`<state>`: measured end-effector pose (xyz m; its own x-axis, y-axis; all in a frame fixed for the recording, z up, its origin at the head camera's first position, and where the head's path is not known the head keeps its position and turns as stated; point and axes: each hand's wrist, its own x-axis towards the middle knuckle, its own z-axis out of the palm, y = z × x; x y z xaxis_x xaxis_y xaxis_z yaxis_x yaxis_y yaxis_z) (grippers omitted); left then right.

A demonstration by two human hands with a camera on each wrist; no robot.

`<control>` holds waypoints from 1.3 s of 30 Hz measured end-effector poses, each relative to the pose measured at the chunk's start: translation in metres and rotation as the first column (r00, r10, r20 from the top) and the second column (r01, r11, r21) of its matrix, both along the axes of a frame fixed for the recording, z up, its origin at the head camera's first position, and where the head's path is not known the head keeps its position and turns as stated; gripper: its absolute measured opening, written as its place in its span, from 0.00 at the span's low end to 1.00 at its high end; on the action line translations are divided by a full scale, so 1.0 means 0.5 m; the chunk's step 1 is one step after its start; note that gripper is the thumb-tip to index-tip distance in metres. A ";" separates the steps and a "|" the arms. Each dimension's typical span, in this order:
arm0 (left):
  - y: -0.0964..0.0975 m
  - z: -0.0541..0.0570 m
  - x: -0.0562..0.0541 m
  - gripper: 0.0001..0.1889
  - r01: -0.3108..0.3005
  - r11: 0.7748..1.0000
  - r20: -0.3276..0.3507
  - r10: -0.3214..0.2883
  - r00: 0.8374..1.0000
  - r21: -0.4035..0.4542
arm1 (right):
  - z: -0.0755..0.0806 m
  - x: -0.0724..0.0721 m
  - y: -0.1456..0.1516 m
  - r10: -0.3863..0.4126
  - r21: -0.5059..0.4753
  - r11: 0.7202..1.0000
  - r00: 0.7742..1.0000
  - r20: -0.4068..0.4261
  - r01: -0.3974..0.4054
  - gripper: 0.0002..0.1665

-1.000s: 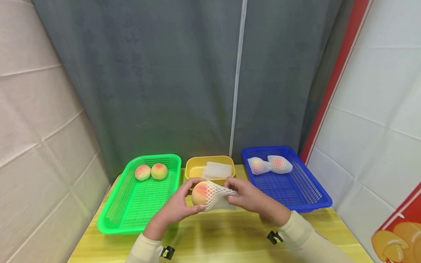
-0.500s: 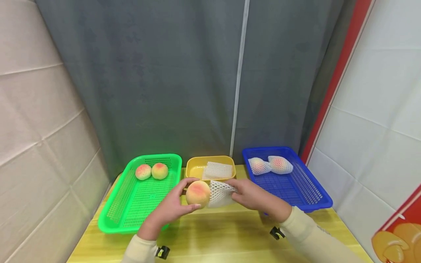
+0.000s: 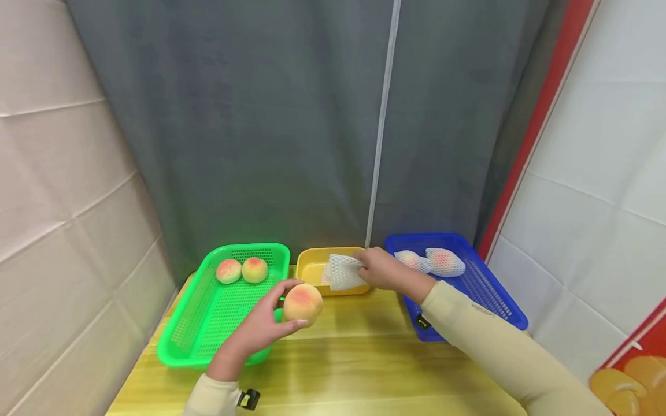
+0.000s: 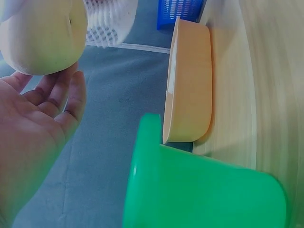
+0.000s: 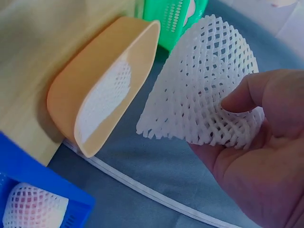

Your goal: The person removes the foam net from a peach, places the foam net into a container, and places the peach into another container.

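Note:
A bare peach, yellow with a red blush, is held by my left hand above the table's middle. In the left wrist view the peach rests at the fingertips. My right hand pinches a white foam net sleeve over the front of the yellow bin. From the right wrist view, thumb and fingers grip one end of the sleeve, which hangs flat with no fruit inside. More white netting lies in the yellow bin, partly hidden by the sleeve in the head view.
At left a green basket holds two bare peaches. The blue basket at right contains two net-covered peaches. A grey curtain hangs behind the wooden table.
The peach has come out of the net sleeve. My right hand has carried the sleeve up and back over the yellow bin, while my left hand has drawn the peach slightly left.

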<state>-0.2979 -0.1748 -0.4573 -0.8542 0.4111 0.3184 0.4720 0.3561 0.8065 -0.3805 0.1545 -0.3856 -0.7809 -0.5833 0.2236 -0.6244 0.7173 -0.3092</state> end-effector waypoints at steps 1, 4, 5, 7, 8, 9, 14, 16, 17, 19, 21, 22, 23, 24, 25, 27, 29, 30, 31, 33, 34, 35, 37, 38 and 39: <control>-0.001 -0.001 -0.001 0.39 0.001 1.000 -0.001 -0.001 1.000 -0.004 | 0.000 -0.008 -0.005 -0.001 0.008 1.000 1.000 -0.014 0.001 0.08; -0.002 -0.005 -0.003 0.39 0.008 1.000 0.000 -0.008 1.000 -0.010 | 0.000 -0.032 -0.026 0.000 0.023 1.000 0.997 -0.071 0.001 0.05; -0.002 -0.006 -0.003 0.39 0.008 1.000 -0.002 -0.008 1.000 -0.010 | -0.001 -0.040 -0.035 0.001 0.034 0.999 0.995 -0.098 0.002 0.05; -0.004 -0.007 -0.004 0.39 0.005 1.000 -0.008 -0.006 1.000 -0.012 | -0.004 -0.059 -0.054 -0.008 0.057 0.998 0.988 -0.154 0.017 0.06; -0.004 -0.007 -0.004 0.39 0.006 1.000 -0.012 -0.006 1.000 -0.012 | -0.007 -0.069 -0.063 -0.014 0.066 0.997 0.984 -0.178 0.027 0.07; -0.005 -0.007 -0.005 0.39 0.004 1.000 -0.016 -0.004 1.000 -0.013 | -0.011 -0.079 -0.073 -0.024 0.072 0.997 0.980 -0.198 0.039 0.09; -0.009 -0.007 -0.007 0.39 0.001 1.000 -0.031 -0.002 1.000 -0.021 | -0.033 -0.127 -0.111 -0.117 0.066 0.989 0.975 -0.188 0.132 0.10; -0.010 -0.006 -0.006 0.39 0.000 1.000 -0.039 -0.001 0.999 -0.023 | -0.042 -0.142 -0.120 -0.142 0.055 0.986 0.972 -0.186 0.155 0.09; -0.010 -0.005 -0.006 0.39 0.000 1.000 -0.042 -0.001 0.999 -0.023 | -0.046 -0.149 -0.123 -0.145 0.052 0.986 0.970 -0.194 0.158 0.09; -0.010 -0.003 -0.005 0.39 -0.002 1.000 -0.043 0.001 0.999 -0.023 | -0.052 -0.161 -0.129 -0.144 0.054 0.986 0.964 -0.221 0.160 0.07; -0.010 0.000 -0.005 0.39 -0.002 1.000 -0.040 0.002 0.999 -0.020 | -0.055 -0.171 -0.134 -0.142 0.058 0.985 0.959 -0.246 0.161 0.06; -0.011 0.000 -0.006 0.39 -0.003 1.000 -0.037 0.003 0.999 -0.019 | -0.056 -0.175 -0.138 -0.141 0.060 0.985 0.956 -0.257 0.162 0.05; -0.011 0.001 -0.006 0.39 -0.005 1.000 -0.031 0.004 1.000 -0.016 | -0.057 -0.179 -0.141 -0.142 0.063 0.984 0.953 -0.268 0.165 0.05; -0.011 0.001 -0.007 0.39 -0.006 1.000 -0.026 0.006 1.000 -0.014 | -0.058 -0.182 -0.145 -0.146 0.064 0.984 0.951 -0.274 0.169 0.04; -0.011 0.001 -0.008 0.39 -0.007 1.000 -0.023 0.007 1.000 -0.012 | -0.059 -0.186 -0.149 -0.149 0.063 0.983 0.948 -0.280 0.173 0.04; -0.011 0.002 -0.008 0.38 -0.008 1.000 -0.015 0.008 1.000 -0.005 | -0.068 -0.193 -0.157 -0.145 0.065 0.983 0.943 -0.301 0.172 0.04; -0.011 0.003 -0.007 0.38 -0.006 1.000 -0.011 0.006 1.000 0.004 | -0.083 -0.201 -0.163 -0.132 0.076 0.983 0.935 -0.331 0.165 0.04; -0.011 0.003 -0.007 0.38 -0.004 1.000 -0.012 0.004 1.000 0.004 | -0.092 -0.204 -0.165 -0.122 0.087 0.983 0.931 -0.343 0.161 0.04; -0.011 0.004 -0.005 0.38 -0.002 1.000 -0.011 0.002 1.000 0.006 | -0.101 -0.207 -0.167 -0.114 0.100 0.982 0.927 -0.358 0.159 0.05; -0.011 0.005 -0.003 0.38 0.003 1.000 -0.012 -0.003 1.000 0.005 | -0.122 -0.212 -0.168 -0.093 0.124 0.981 0.916 -0.391 0.152 0.06; -0.011 0.005 -0.001 0.38 0.006 1.000 -0.012 -0.006 1.000 0.006 | -0.130 -0.213 -0.169 -0.085 0.139 0.978 0.912 -0.402 0.153 0.06; -0.011 0.005 -0.001 0.38 0.007 1.000 -0.014 -0.007 1.000 0.002 | -0.137 -0.214 -0.169 -0.080 0.153 0.976 0.909 -0.408 0.155 0.06; -0.011 0.004 0.001 0.38 0.006 1.000 -0.013 -0.006 1.000 0.002 | -0.149 -0.216 -0.169 -0.072 0.172 0.972 0.902 -0.426 0.159 0.07; -0.012 0.004 0.001 0.38 0.004 1.000 -0.015 -0.004 1.000 0.001 | -0.153 -0.216 -0.170 -0.070 0.174 0.972 0.898 -0.435 0.160 0.07; -0.013 0.004 0.001 0.38 0.002 1.000 -0.016 -0.002 1.000 0.000 | -0.157 -0.217 -0.170 -0.070 0.178 0.970 0.895 -0.440 0.163 0.07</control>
<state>-0.2973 -0.1812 -0.4554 -0.8479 0.4130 0.3323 0.4859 0.3551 0.7986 -0.4889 0.0694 -0.4640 -0.7018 -0.5629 0.4366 -0.5701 0.8113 0.1296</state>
